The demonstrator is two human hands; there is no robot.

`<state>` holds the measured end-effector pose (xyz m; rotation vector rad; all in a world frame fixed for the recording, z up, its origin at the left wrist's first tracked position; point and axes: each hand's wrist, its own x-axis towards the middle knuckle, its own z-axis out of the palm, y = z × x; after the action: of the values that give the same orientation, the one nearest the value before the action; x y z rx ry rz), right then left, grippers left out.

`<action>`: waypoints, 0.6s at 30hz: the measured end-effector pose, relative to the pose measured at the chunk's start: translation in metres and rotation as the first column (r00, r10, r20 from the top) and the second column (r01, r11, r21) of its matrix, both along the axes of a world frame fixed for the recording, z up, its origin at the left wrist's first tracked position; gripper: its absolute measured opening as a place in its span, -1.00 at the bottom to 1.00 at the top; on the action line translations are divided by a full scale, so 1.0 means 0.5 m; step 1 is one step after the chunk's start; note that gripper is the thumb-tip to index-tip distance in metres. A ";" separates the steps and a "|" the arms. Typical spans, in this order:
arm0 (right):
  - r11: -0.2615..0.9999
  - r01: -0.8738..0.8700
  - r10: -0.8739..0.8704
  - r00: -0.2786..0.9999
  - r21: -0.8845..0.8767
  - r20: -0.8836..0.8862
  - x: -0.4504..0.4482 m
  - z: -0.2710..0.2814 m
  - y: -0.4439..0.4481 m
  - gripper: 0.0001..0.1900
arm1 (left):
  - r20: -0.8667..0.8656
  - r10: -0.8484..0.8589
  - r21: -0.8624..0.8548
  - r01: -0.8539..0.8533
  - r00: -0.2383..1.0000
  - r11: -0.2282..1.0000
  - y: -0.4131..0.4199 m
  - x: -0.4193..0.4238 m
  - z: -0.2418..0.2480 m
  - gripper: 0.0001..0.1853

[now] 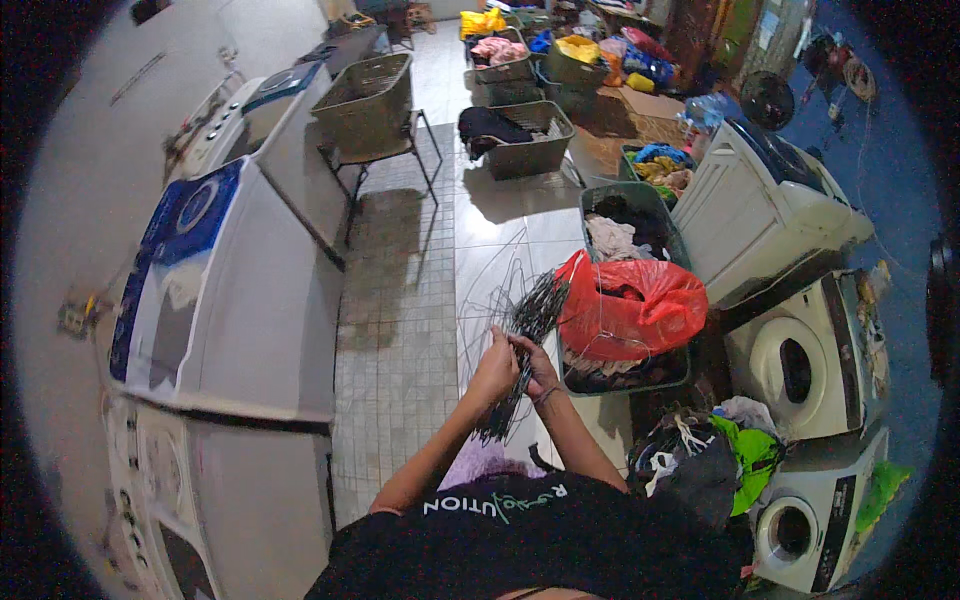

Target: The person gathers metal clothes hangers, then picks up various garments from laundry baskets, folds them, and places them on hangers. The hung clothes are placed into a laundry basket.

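A thick bundle of thin dark wire clothes hangers [541,309] is held in front of my body, its loose loops fanning out to the upper left. My right hand [540,369] wraps around the bundle from the right. Close against it, my left hand [498,369] has its fingers closed on wires at the bundle's left side. The exact finger grip is partly hidden. Just beyond, a red plastic bag [637,315] with dark cloth inside rests on a green laundry basket [681,255] of clothes. A pale wire hanger [611,339] lies across the bag's front.
Twin-tub washing machines [262,300] line the left wall. At right are a front-loading washer [795,360], another below it [787,529] and a tilted white machine [757,202]. Filled bags [686,465] sit by my right side. Ahead are a basket on a chair [364,112] and a floor basket [529,154].
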<state>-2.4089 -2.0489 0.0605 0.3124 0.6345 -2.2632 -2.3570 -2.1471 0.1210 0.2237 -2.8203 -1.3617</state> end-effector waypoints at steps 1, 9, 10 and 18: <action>0.996 0.064 -0.060 0.996 -0.055 0.063 -0.040 0.010 -0.026 -0.78 | -0.012 -0.005 0.004 0.005 1.000 1.000 -0.019 -0.050 -0.013 -0.31; 0.970 0.237 -0.223 0.956 -0.056 0.189 -0.379 -0.030 -0.095 -0.75 | 0.138 -0.195 0.007 0.196 0.971 0.981 -0.091 -0.432 0.042 -0.32; 0.964 0.258 -0.241 0.947 -0.057 0.212 -0.427 -0.052 -0.101 -0.75 | 0.111 -0.217 0.033 0.215 0.970 0.976 -0.095 -0.476 0.024 -0.33; 0.934 0.181 -0.149 0.981 -0.309 0.125 -0.848 -0.125 -0.077 -0.70 | 0.105 -0.348 0.054 0.344 0.931 0.937 -0.108 -0.918 -0.013 -0.31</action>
<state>-2.8328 -2.0873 -0.0018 0.3244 0.1875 -2.4475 -2.8162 -2.2011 0.1144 -0.2187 -3.0405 -1.4999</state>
